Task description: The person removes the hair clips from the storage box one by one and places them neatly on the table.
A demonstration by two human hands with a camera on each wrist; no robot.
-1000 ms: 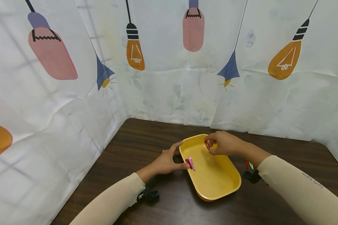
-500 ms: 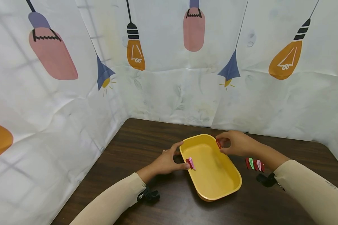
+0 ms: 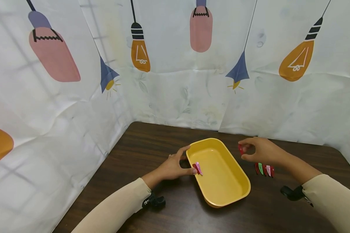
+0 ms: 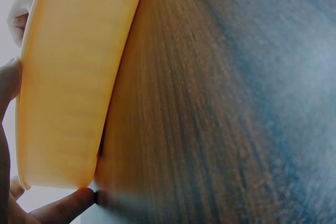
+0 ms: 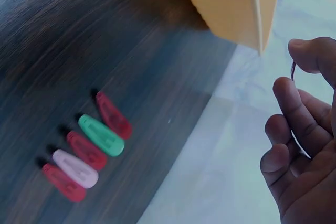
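Yellow tray (image 3: 221,178): sitting on the dark wood-grain table (image 3: 151,142), rounded corners, turned at a bit of an angle.
Left hand (image 3: 171,167): grip's got the tray around its far left corner, thumb at the long side's rim, index finger up by the corner.
Right hand (image 3: 258,150): grip's pinching a held red clip (image 3: 240,149) between thumb and index finger, up in the air just right of the tray, apart from it.
Clips in the tray: dark red clip (image 3: 196,168) and glossy pink clip (image 3: 199,168), side by side near the left wall. Can't tell if the left thumb's actually on them.
Clip row: five on the table, right of the tray. Left to right in the head view: first red clip (image 3: 256,168), green clip (image 3: 261,168), middle red clip (image 3: 265,170), pale pink clip (image 3: 268,170), last red clip (image 3: 272,171).
Backdrop: white sheet (image 3: 175,94) with lamps and bulbs printed on it.
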